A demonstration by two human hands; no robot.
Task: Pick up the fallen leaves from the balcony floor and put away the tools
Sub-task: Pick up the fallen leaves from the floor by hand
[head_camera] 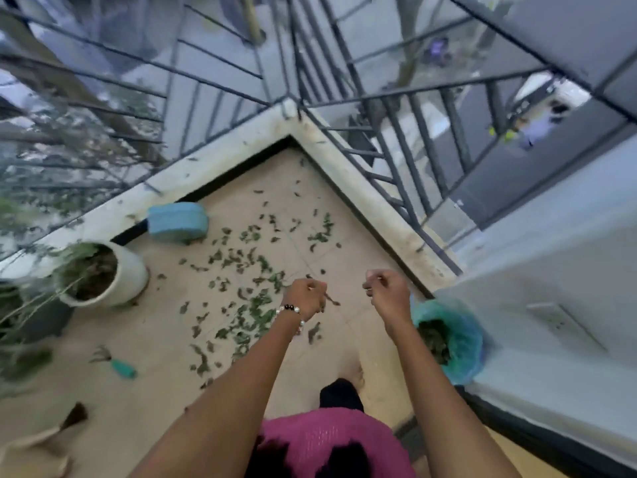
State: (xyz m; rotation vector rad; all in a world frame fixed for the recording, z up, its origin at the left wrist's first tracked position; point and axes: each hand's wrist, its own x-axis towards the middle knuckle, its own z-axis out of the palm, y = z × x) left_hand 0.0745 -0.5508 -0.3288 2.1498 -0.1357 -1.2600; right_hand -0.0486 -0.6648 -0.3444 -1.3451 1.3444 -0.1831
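Both hands hover mid-frame, left hand (306,296) pinching a leaf, right hand (384,288) curled, grip unclear; best drop leaves (248,288) into the teal bag (462,339) at lower right.

Pink knit top (331,439), beaded bracelet (292,310), bare forearms.

Beige tiled floor (155,339), corner at 12 o'clock. Pale curb (220,150) under dark metal railing (406,139). Light wall (551,263) at 3 o'clock. Daylight, probably overcast; view blurred.
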